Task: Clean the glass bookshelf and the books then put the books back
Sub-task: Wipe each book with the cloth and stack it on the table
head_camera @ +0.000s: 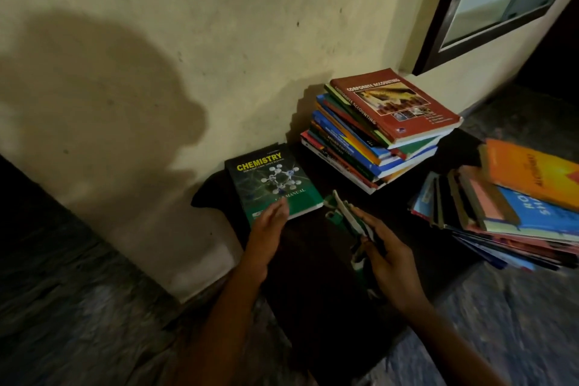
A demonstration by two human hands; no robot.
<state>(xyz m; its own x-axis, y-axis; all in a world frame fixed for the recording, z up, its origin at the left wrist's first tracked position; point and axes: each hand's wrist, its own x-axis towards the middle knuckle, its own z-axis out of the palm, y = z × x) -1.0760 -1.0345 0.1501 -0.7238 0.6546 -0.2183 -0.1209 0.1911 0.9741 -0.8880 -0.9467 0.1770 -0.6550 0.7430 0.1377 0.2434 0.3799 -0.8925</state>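
A green and black Chemistry lab manual [272, 178] lies flat on a dark low surface [316, 276] against the wall. My left hand [268, 230] rests with flat, straight fingers on its near edge. My right hand [387, 255] holds a green and white cloth [346, 216] just right of the book. A stack of books topped by a red Corporate Accounting volume [396, 102] stands behind. A second, slumped pile of books [507, 213] lies at the right.
A pale plastered wall [219, 41] rises directly behind the surface. A dark-framed window [501, 0] is at the upper right. Grey patterned floor [78, 307] surrounds the surface at left and at the lower right.
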